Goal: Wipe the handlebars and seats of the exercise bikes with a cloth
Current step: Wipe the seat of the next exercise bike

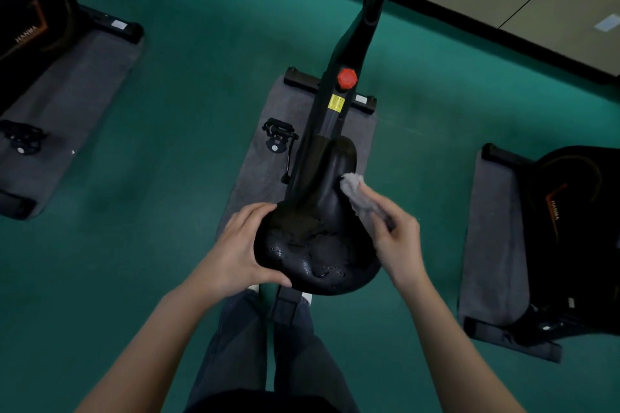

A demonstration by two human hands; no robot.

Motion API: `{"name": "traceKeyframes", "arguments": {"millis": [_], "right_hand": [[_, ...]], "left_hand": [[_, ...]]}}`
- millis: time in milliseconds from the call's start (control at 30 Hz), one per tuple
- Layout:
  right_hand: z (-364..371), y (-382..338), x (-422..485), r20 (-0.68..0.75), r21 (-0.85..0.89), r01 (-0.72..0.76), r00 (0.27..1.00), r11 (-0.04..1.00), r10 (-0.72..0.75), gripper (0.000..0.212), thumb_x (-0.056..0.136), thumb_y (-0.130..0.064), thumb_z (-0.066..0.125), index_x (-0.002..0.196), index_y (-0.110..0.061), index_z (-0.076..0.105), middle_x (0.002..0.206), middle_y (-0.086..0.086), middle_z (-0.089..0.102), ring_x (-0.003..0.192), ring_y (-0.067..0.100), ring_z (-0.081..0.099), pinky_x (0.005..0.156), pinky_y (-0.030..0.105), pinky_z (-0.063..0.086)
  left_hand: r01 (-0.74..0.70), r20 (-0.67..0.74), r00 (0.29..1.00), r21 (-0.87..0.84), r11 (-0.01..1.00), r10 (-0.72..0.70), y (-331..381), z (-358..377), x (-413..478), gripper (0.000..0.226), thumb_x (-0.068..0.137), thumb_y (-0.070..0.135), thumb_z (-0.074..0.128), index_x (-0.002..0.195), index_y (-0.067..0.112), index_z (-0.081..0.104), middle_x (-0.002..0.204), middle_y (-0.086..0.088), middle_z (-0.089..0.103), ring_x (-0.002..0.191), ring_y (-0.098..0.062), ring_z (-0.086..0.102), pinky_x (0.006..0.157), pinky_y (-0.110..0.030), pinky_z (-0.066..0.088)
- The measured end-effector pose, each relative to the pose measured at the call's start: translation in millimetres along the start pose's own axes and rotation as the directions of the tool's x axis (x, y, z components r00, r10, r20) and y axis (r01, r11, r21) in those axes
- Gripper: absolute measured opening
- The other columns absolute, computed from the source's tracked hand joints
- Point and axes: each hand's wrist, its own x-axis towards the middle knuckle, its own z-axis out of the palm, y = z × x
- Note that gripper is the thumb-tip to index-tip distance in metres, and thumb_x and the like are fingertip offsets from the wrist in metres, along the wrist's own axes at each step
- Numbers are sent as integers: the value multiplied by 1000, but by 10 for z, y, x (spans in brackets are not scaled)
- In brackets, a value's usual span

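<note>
right grip (pixel 399 241) wiping the seat (pixel 315 238) with the cloth (pixel 358 194)
it clamps the cloth to the seat's right flank; left grip (pixel 235 251) clasps the left edge, likely steadying it; droplets (pixel 307 266) on the wide rear suggest wiping is unfinished.

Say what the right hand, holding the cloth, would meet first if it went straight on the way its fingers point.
Probably the narrow nose of the seat: the right hand points up and left, its cloth against it. Depth is unclear.
</note>
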Motion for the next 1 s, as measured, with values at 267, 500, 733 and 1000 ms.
{"name": "traceKeyframes", "arguments": {"millis": [267,500,733,1000], "right_hand": [[171,81,802,39,153,-147,989,977,143,36,93,8,44,121,-8,59,117,5,64,114,22,57,100,29,43],[-49,470,148,204,50,-182,964,982,168,26,93,5,50,106,-13,65,102,-3,66,101,12,59,92,23,46],[-157,537,-364,42,83,-321,947,943,319,35,93,10,45,118,-7,64,118,6,66,114,19,59,104,41,44],[221,179,-1069,-253,-192,-62,968,979,12,65,78,27,43,130,-9,56,136,-2,54,133,7,40,113,24,29]], "left_hand": [[10,-18,1000,-32,999,-11,18,13,-31,119,40,47,90,141,22,34,137,14,31,130,-5,27,109,-19,19],[15,-24,1000,-35,999,-16,24,25,-30,119,38,43,91,141,19,36,139,7,35,131,-11,32,112,-26,23],[6,-45,999,-49,999,-8,24,33,-39,117,36,53,84,139,21,38,136,9,37,131,-10,34,111,-26,25],[16,-45,999,-56,998,-19,-6,43,-32,114,35,51,87,136,26,40,135,10,39,128,-8,36,111,-29,29]]}}
